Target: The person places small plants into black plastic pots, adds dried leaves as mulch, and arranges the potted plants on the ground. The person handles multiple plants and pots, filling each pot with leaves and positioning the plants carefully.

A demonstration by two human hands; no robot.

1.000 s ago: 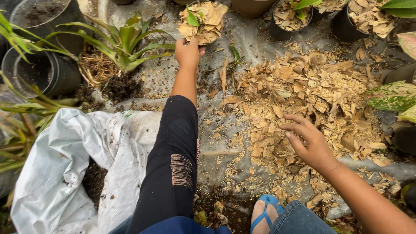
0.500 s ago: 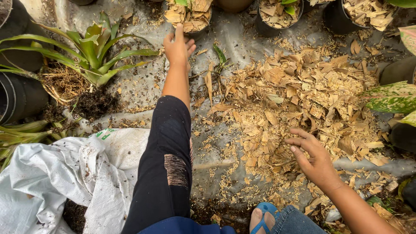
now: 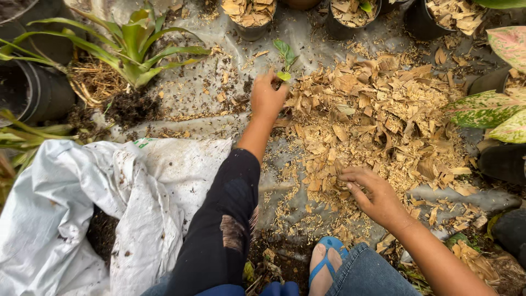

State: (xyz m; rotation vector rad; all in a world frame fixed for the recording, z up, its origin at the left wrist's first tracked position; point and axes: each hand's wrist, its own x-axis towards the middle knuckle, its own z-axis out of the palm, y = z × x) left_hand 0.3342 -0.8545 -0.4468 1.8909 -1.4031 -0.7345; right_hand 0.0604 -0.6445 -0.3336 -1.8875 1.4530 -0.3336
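Here the left hand (image 3: 267, 98) pinches a seedling (image 3: 284, 57) by its stem at twelve o'clock, keeping leaves clear, while the right hand (image 3: 370, 193), open-fingered, rests on chips (image 3: 383, 115) at four o'clock.

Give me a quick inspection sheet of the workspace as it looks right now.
Surface: grey plastic sheet on the ground, strewn with soil and chips.
Job's things: small green seedling at the left hand's fingertips; pile of dry wood chips under the right hand.
Clutter: white sack with soil on it, loose leafy plant with bare roots.
Hands: left hand closed on the seedling's stem; right hand open, fingers curled on the chips.
Cables: nothing seen.
Surroundings: black pots filled with chips, variegated leaves at right, blue sandal.
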